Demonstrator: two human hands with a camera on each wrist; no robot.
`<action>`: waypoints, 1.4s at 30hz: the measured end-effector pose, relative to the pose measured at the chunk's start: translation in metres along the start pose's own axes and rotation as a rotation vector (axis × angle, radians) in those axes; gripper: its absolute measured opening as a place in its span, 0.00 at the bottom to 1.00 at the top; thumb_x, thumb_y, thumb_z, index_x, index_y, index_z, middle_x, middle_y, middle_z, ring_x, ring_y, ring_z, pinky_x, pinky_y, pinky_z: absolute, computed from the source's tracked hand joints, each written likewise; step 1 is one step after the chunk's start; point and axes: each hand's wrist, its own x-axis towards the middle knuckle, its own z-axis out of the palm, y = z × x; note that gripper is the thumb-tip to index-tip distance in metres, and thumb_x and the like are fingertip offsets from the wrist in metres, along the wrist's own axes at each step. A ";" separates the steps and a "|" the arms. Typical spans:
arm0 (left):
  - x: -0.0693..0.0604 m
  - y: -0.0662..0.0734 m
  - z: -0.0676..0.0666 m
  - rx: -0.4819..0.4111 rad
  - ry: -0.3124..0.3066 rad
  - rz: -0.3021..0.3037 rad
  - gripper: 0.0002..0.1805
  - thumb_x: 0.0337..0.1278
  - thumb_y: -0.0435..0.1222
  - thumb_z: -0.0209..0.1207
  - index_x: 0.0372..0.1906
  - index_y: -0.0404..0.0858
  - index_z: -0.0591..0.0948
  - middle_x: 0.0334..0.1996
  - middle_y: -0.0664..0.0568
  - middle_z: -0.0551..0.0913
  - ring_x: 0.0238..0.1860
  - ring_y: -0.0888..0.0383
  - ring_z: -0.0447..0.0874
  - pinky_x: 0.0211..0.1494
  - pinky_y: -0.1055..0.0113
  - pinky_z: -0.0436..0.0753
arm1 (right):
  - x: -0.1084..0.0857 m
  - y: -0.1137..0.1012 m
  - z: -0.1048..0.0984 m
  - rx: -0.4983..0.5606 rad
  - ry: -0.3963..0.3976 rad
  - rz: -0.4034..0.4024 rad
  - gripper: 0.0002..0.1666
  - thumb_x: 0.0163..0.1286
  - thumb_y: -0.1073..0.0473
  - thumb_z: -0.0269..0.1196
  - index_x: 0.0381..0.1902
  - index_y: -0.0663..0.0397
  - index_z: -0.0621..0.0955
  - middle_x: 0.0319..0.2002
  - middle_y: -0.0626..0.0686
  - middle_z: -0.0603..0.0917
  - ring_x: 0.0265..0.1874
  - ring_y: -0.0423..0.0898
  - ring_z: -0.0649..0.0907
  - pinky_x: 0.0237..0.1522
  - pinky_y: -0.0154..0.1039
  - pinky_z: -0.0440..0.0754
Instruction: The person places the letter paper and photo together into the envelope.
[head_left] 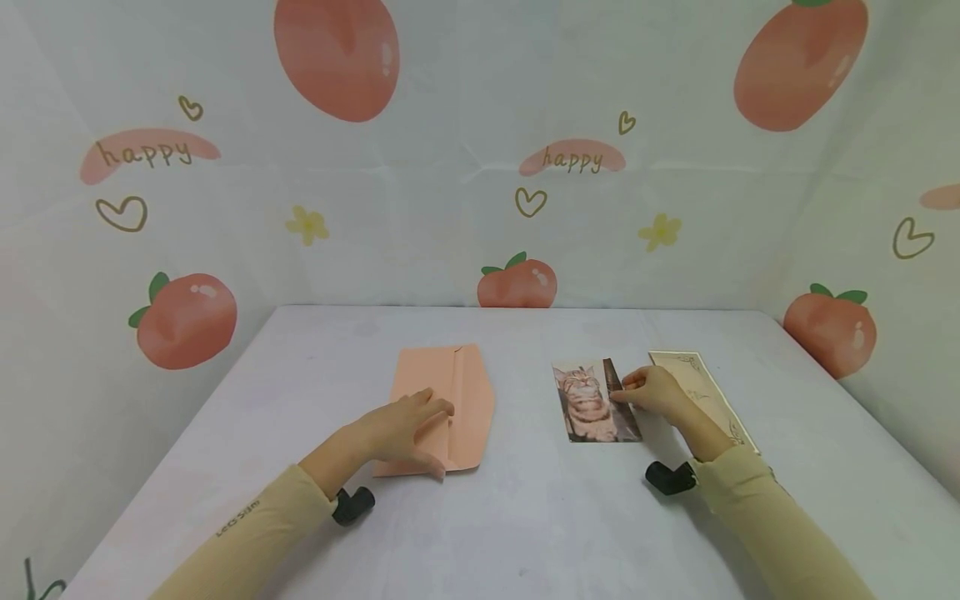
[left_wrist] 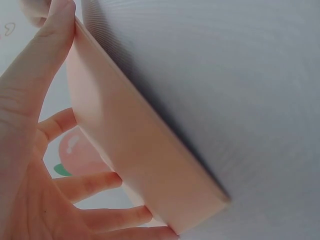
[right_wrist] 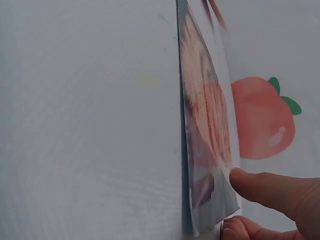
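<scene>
On the left of the table, a peach-coloured envelope (head_left: pixel 468 417) lies with its pointed flap toward the right. My left hand (head_left: pixel 405 425) rests on it with spread fingers; in the left wrist view the thumb and fingertips touch the edges of the envelope (left_wrist: pixel 130 140). A cat picture card (head_left: pixel 587 404) lies right of centre. My right hand (head_left: pixel 660 393) pinches its right edge. In the right wrist view the thumb of that hand (right_wrist: pixel 275 200) is against the face of the card (right_wrist: pixel 207 115), with curled fingers at its edge.
A cream card with an ornate border (head_left: pixel 701 379) lies to the right, partly under my right forearm. A black wrist device (head_left: pixel 352 506) sits at my left wrist and another (head_left: pixel 670 477) at my right. Behind the white table (head_left: pixel 517 533) hangs a fruit-patterned cloth (head_left: pixel 420 183).
</scene>
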 end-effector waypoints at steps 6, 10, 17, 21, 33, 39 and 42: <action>0.000 0.000 0.000 -0.011 -0.004 -0.010 0.42 0.33 0.60 0.69 0.58 0.49 0.67 0.61 0.42 0.66 0.59 0.43 0.71 0.50 0.46 0.77 | 0.001 -0.001 0.002 -0.010 0.000 -0.003 0.28 0.56 0.57 0.67 0.46 0.75 0.73 0.37 0.64 0.79 0.35 0.50 0.77 0.35 0.39 0.77; 0.000 0.000 0.000 -0.015 -0.006 -0.010 0.42 0.34 0.60 0.69 0.58 0.48 0.67 0.61 0.41 0.66 0.59 0.42 0.70 0.50 0.45 0.77 | 0.001 -0.002 0.003 -0.014 0.000 -0.004 0.27 0.56 0.57 0.67 0.45 0.75 0.73 0.36 0.63 0.79 0.34 0.50 0.77 0.35 0.39 0.77; 0.000 0.001 0.000 -0.019 -0.005 -0.014 0.42 0.34 0.60 0.69 0.58 0.49 0.68 0.59 0.43 0.67 0.57 0.44 0.71 0.50 0.46 0.77 | 0.000 -0.002 0.003 -0.015 0.006 0.000 0.26 0.57 0.58 0.67 0.45 0.75 0.74 0.36 0.63 0.78 0.35 0.52 0.75 0.36 0.40 0.76; 0.000 0.001 0.000 -0.012 -0.003 -0.006 0.42 0.34 0.60 0.69 0.57 0.49 0.68 0.56 0.44 0.68 0.55 0.45 0.73 0.48 0.47 0.78 | -0.003 -0.003 0.001 0.008 0.005 -0.008 0.24 0.59 0.59 0.64 0.46 0.75 0.74 0.40 0.66 0.79 0.36 0.53 0.76 0.36 0.40 0.77; -0.001 0.002 -0.001 -0.009 -0.003 -0.010 0.41 0.34 0.59 0.69 0.57 0.49 0.68 0.60 0.42 0.67 0.57 0.43 0.72 0.48 0.46 0.78 | -0.004 0.004 -0.008 0.245 -0.101 -0.043 0.27 0.64 0.60 0.61 0.55 0.75 0.71 0.46 0.67 0.82 0.32 0.37 0.80 0.34 0.31 0.80; 0.000 0.002 0.000 0.003 -0.002 -0.001 0.42 0.34 0.60 0.69 0.57 0.48 0.68 0.56 0.45 0.68 0.54 0.46 0.73 0.47 0.48 0.79 | -0.005 0.001 -0.011 0.270 -0.099 -0.015 0.26 0.67 0.61 0.58 0.57 0.76 0.70 0.46 0.62 0.83 0.30 0.33 0.77 0.33 0.29 0.79; 0.000 0.002 0.000 0.003 -0.004 -0.004 0.42 0.34 0.60 0.69 0.58 0.48 0.67 0.57 0.44 0.67 0.55 0.45 0.72 0.47 0.48 0.78 | -0.003 0.003 -0.011 0.301 -0.104 -0.028 0.26 0.67 0.62 0.57 0.57 0.76 0.70 0.46 0.60 0.84 0.31 0.31 0.77 0.34 0.28 0.79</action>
